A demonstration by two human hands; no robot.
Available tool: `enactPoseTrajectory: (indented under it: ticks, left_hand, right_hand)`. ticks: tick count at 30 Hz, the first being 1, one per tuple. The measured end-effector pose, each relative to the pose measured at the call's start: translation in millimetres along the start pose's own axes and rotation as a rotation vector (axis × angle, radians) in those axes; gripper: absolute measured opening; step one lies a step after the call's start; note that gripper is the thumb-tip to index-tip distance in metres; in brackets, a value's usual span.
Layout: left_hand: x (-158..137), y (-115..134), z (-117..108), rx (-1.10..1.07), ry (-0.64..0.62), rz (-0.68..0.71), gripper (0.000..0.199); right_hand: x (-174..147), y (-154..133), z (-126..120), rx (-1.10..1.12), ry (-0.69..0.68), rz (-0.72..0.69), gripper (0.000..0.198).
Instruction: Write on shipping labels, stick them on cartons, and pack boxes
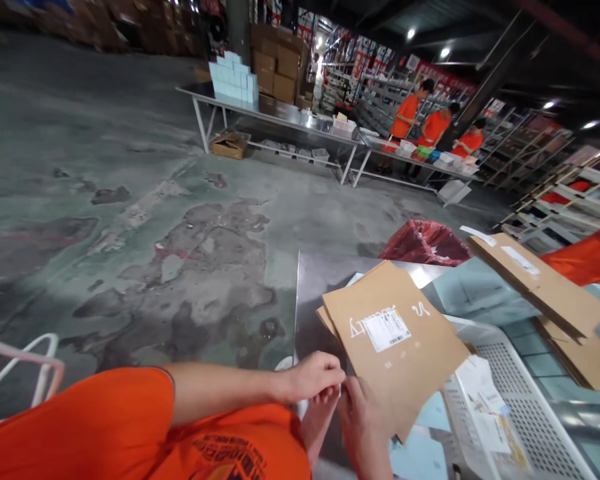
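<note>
Two curled hands (316, 377) (367, 423), together, hold unclear, cardboard (423, 357) alongside

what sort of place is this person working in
Most likely a warehouse or packing area: flat cardboard bearing a printed label in the foreground, stacked brown boxes beyond a far table, and shelving in the background.

A: What is seen across the stained floor (305, 207)?
B: A long metal table (280, 113), on which pale blue boxes (233, 81) are stacked; a cardboard box (227, 148) is set beneath it.
A: And farther right?
B: Three people (434, 127) (all in orange) are seen behind a second table (371, 139), backed by shelves (377, 93).
</note>
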State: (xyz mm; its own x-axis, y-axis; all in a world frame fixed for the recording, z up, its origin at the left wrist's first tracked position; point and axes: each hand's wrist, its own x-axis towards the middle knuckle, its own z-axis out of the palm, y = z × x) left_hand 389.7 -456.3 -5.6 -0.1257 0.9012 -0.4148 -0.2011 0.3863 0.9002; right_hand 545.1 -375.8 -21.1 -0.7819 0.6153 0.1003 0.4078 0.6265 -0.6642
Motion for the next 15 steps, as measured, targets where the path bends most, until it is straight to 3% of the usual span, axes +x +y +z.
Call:
enactPoseTrajectory:
  ticks: [3, 7, 10, 12, 15]
  left_hand:
    - [-2, 3, 0, 0.112, 0.046, 0.020, 0.028]
    - [-4, 18, -6, 0.401, 0.054, 0.167, 0.033]
    - [6, 27, -11, 0.586, 0.052, 0.345, 0.042]
    - [16, 29, -12, 0.775, 0.127, 0.514, 0.043]
    - [32, 26, -12, 1.090, 0.196, 0.720, 0.037]
  right_hand:
    - [0, -9, -6, 0.125, -0.146, 0.020, 0.033]
    - [8, -25, -21, 0.404, -0.294, 0.219, 0.044]
    - [22, -22, -29, 0.344, -0.129, 0.383, 0.062]
    - [33, -14, -32, 0.233, 0.014, 0.467, 0.069]
    - [44, -3, -34, 0.011, 0.078, 0.478, 0.066]
